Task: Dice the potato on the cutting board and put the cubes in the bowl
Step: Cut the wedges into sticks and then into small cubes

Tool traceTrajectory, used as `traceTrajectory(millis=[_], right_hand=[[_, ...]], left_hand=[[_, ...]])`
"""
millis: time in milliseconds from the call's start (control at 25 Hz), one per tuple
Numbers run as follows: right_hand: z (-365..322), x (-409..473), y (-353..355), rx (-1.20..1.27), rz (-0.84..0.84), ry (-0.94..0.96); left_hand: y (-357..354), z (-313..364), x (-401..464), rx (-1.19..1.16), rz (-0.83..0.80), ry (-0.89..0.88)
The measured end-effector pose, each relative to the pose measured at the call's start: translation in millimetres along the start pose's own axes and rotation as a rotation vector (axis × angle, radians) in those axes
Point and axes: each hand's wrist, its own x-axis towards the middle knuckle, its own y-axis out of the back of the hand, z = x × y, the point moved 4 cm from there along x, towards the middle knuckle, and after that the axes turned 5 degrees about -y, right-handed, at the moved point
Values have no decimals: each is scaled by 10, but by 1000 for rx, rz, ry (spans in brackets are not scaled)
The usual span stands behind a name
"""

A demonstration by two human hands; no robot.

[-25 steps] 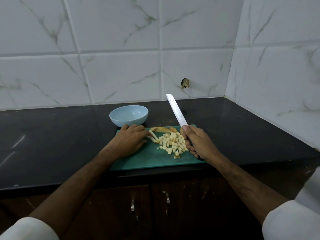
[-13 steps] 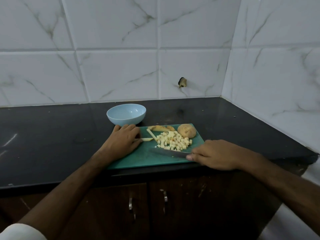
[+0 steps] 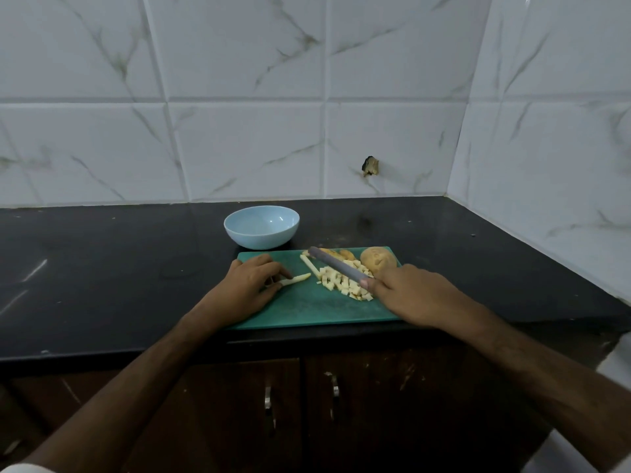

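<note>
Lying in a loose heap on the board [image 3: 307,308], the cubes [image 3: 345,285] sit between the two hands, just left of the right hand [image 3: 415,295], whose fingers are curled round the handle of a knife [image 3: 338,265] with its blade slanting over the heap toward the far left. Pinching one potato strip [image 3: 295,279] at its fingertips, the left hand [image 3: 249,288] rests on the board's left part, with a second strip [image 3: 310,266] lying between the hands, and an uncut potato piece [image 3: 377,260] and peels [image 3: 336,254] just beyond the right hand. Beyond the left hand, off the board on the dark surface [image 3: 102,278], stands the bowl [image 3: 261,227], holding no cubes.
</note>
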Motion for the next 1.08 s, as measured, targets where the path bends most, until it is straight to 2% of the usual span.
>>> traceTrajectory(millis=[240, 520, 680, 800, 1080], right_hand=[[-245, 45, -154, -21, 5, -1], [-361, 32, -306, 17, -98, -53], [-445, -17, -246, -141, 9, -35], [-462, -9, -146, -92, 73, -45], [-570, -19, -345, -77, -29, -38]], left_hand=[[30, -29, -111, -40, 30, 0], [21, -49, -140, -112, 35, 17], [33, -39, -150, -110, 43, 24], [42, -21, -151, -113, 45, 29], [79, -2, -159, -139, 45, 38]])
